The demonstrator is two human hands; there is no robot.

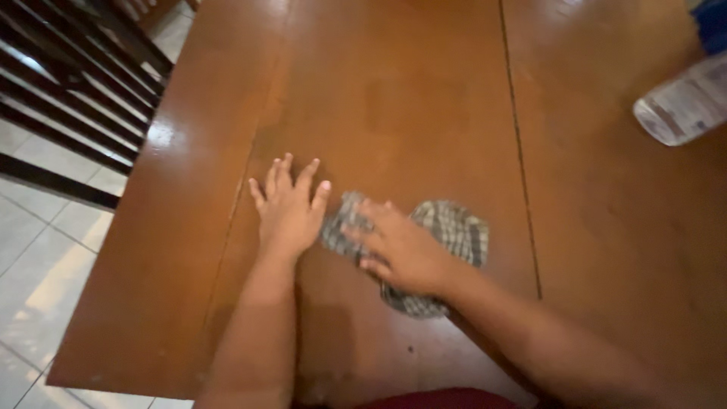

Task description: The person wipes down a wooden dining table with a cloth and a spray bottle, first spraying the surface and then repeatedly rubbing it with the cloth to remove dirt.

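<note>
I have my right hand [400,248] pressed flat, fingers spread open, on the checked cloth [447,231] near the middle of the wooden table [182,250], and my left hand [288,212] lies open and flat on bare wood just to its left, gripping nothing. To wipe well I judge I should keep even downward pressure and the cloth bunched under my palm. The cloth is a crumpled grey-and-white plaid rag, with a plastic bottle [685,102] well apart at the far right.

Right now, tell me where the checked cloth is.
In the head view the checked cloth lies on the brown wooden table, low and centre, pressed under the right hand, with the left hand flat just beside it.
</note>
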